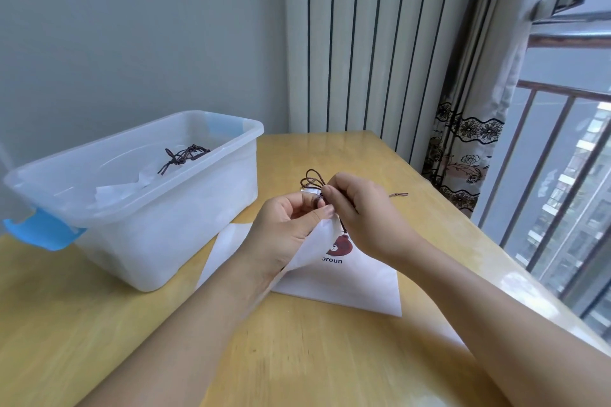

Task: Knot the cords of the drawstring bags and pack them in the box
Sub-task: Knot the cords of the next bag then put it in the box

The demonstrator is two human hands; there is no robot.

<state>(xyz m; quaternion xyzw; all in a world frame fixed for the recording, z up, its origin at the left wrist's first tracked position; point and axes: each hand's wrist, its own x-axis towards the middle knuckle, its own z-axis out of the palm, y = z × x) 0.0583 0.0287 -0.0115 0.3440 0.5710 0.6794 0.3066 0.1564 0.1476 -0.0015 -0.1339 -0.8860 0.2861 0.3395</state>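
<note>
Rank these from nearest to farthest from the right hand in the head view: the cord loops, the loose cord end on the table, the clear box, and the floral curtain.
From the right hand:
1. Cord loops, just left of its fingers, at the bag's mouth.
2. Loose cord end, on the table to its right.
3. Clear box, to the left.
4. Floral curtain, far right by the window.

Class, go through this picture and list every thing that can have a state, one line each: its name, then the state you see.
Box: open, no lid on, holds white bags with knotted cords.
Bag: lying on the table, top gathered and lifted.
Cord: looped, being knotted, one end trailing right.
Left hand: pinching the bag's neck.
Right hand: pinching the cord.
Curtain: drawn aside.
</note>
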